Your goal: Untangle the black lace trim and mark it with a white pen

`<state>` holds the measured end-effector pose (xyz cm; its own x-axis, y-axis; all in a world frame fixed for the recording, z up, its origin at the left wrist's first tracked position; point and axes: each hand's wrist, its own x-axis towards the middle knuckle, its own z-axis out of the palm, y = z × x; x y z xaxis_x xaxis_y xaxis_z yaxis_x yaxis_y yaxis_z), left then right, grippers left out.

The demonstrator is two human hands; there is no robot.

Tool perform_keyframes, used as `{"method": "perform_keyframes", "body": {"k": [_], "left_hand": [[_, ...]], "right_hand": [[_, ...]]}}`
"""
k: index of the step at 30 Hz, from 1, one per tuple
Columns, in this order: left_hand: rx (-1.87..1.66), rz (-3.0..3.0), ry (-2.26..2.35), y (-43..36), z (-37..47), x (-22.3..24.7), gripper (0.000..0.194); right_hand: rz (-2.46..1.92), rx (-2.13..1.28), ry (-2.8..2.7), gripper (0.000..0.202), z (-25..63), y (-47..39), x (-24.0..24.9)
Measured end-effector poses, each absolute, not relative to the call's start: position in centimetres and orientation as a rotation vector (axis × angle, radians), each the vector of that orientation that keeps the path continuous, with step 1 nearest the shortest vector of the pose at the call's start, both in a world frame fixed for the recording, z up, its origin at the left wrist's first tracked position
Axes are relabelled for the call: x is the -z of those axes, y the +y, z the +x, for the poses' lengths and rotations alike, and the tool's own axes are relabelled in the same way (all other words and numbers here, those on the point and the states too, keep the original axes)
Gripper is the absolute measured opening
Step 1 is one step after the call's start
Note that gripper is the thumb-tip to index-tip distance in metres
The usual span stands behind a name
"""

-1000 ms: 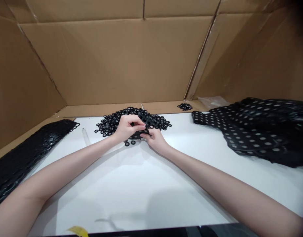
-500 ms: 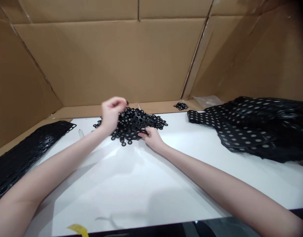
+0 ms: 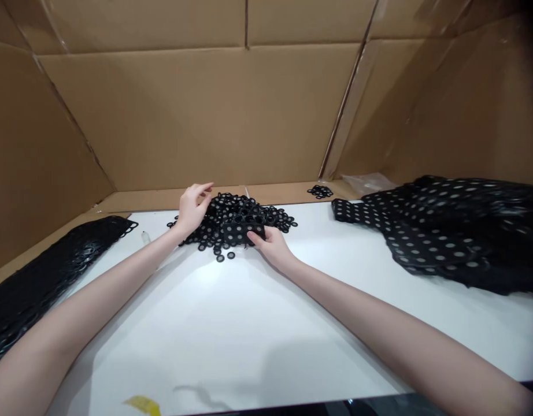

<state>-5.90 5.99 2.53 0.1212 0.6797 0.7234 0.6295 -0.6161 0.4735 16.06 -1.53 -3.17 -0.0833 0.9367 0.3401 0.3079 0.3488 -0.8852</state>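
Observation:
A loose pile of small black rings (image 3: 217, 215) lies at the back middle of the white table. My left hand (image 3: 193, 209) hovers at the pile's left side, its fingers stretched and apart with nothing seen in them. On the pile's front right, my right hand (image 3: 273, 247) pinches the right end of a black dotted strip (image 3: 237, 234) between thumb and fingers. Pale round spots run along this strip, and rings lie behind it. Two single rings (image 3: 225, 256) rest on the table just in front of the pile.
A large black dotted sheet (image 3: 422, 231) is heaped at the right, near a clear plastic bag (image 3: 367, 183). Black perforated sheets (image 3: 54, 274) lie stacked at the left. A small ring cluster (image 3: 320, 191) sits on the cardboard (image 3: 279, 189); yellow tape (image 3: 144, 405) is at the front edge.
My left hand has opened from a pinch; the small dark thing at its fingertips is gone from them. My right hand has turned the dotted strip so its spotted face shows.

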Motion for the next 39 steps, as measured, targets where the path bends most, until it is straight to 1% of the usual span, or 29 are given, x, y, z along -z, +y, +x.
{"method": "perform_keyframes", "body": {"k": [3, 7, 9, 11, 15, 19, 20, 23, 27, 32, 39], "left_hand": [[-1.656, 2.451, 1.21, 3.8, -4.6, -2.6, 0.029], [-1.356, 2.707, 0.82, 1.2, -2.7, -1.6, 0.033], [-1.243, 2.748, 0.74, 0.8, -2.3, -0.7, 0.037], [-1.22, 2.674, 0.771, 0.9, -2.2, 0.0, 0.039], [-1.242, 2.458, 0.888, 1.3, -2.3, 0.5, 0.035], [-1.235, 2.509, 0.813, 1.0, -2.2, 0.3, 0.046], [-1.232, 2.519, 0.798, 0.9, -2.2, 0.3, 0.046], [-1.224, 2.503, 0.796, 0.9, -2.0, 0.3, 0.034], [-1.279, 2.481, 0.771, 1.2, -2.1, 0.4, 0.024], [-1.241, 2.513, 0.746, 1.3, -2.2, 0.5, 0.033], [-1.203, 2.561, 0.801, 1.7, -2.2, 1.1, 0.025]], "right_hand": [[-1.092, -0.822, -1.534, 0.029, 16.0, -1.5, 3.1], [-1.025, -0.893, -1.447, 0.03, 16.0, -1.6, 2.9], [-1.012, -0.916, -1.423, 0.031, 16.0, -1.7, 2.8], [-1.019, -0.914, -1.419, 0.032, 16.1, -1.7, 2.7], [-1.042, -0.908, -1.415, 0.034, 16.1, -1.6, 2.9], [-1.044, -0.914, -1.386, 0.035, 16.1, -1.6, 2.8], [-1.04, -0.917, -1.383, 0.035, 16.1, -1.6, 2.8], [-1.044, -0.926, -1.397, 0.034, 16.0, -1.7, 2.6], [-1.077, -0.854, -1.442, 0.031, 16.0, -1.7, 2.7], [-1.078, -0.825, -1.464, 0.031, 16.1, -1.6, 2.8], [-1.063, -0.846, -1.464, 0.031, 16.1, -1.7, 2.6]]}}
